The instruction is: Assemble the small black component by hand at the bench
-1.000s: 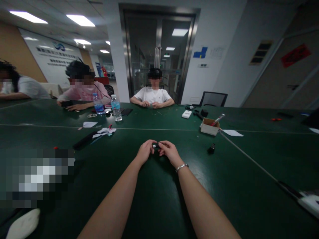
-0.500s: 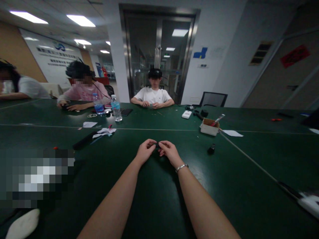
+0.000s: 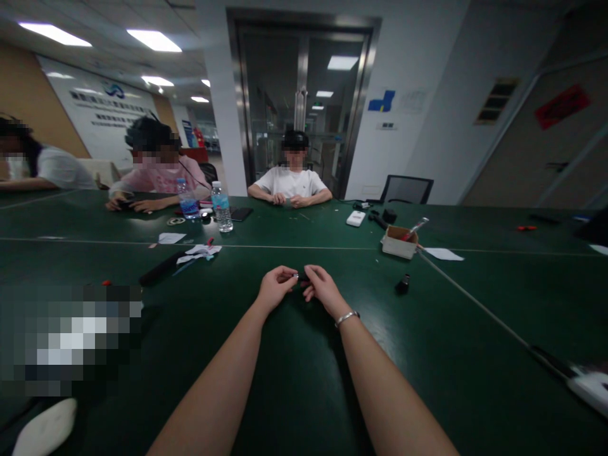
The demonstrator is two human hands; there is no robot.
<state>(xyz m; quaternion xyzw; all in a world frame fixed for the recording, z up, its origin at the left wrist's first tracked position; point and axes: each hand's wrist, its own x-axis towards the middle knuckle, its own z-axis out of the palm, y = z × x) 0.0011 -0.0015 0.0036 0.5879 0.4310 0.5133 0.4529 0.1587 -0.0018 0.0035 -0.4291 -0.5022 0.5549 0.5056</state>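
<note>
My left hand (image 3: 277, 286) is closed at the middle of the view, its thumb and fingers pinching a small object with a silvery end. Just right of it, my right hand (image 3: 323, 287) pinches a small dark piece (image 3: 303, 277) that lies between the two sets of fingertips. Whether the silvery end and the dark piece are one object I cannot tell. Both hands are a little above the green table (image 3: 304, 354). A small black object with a clear or metal top (image 3: 403, 284) stands to the right of my hands.
A box (image 3: 399, 243) holding a few items is at the right, beside white paper (image 3: 443, 254). Crumpled paper (image 3: 199, 252), a black bar (image 3: 162, 268) and water bottles (image 3: 222, 209) are at the left. Several people sit around the table's far side.
My fingertips have moved slightly apart, and a silvery end now shows at my left fingertips. The dark piece between the hands is more visible.
</note>
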